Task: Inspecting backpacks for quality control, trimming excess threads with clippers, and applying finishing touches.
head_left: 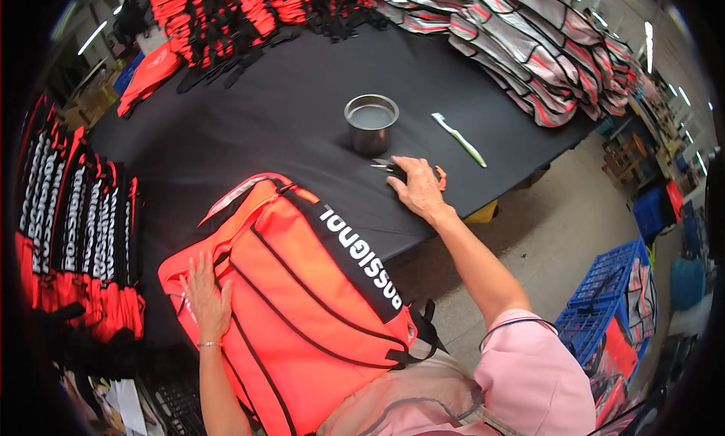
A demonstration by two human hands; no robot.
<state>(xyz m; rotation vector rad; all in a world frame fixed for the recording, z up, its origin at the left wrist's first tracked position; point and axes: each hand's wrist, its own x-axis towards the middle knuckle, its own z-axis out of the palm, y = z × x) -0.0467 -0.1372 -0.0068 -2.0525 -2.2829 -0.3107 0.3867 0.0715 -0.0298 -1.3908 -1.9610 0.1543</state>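
Observation:
A bright orange-red backpack (302,285) with black piping and a black panel with white lettering lies across the table edge and my lap. My left hand (207,296) rests flat on its left part, fingers spread. On the table to the right, my right hand (418,185) is closed over a small pair of scissors (383,166). Their metal tips point left, and an orange handle shows past the far side of the hand. Just beyond stands a round metal cup (371,126). A green and white toothbrush (461,140) lies to its right.
Black cloth covers the table (279,96). Stacked orange bags (83,232) stand at left, with orange and black pieces (242,17) at the back. Grey, red-edged pieces (536,47) are piled back right. Blue crates (604,300) sit on the floor at right.

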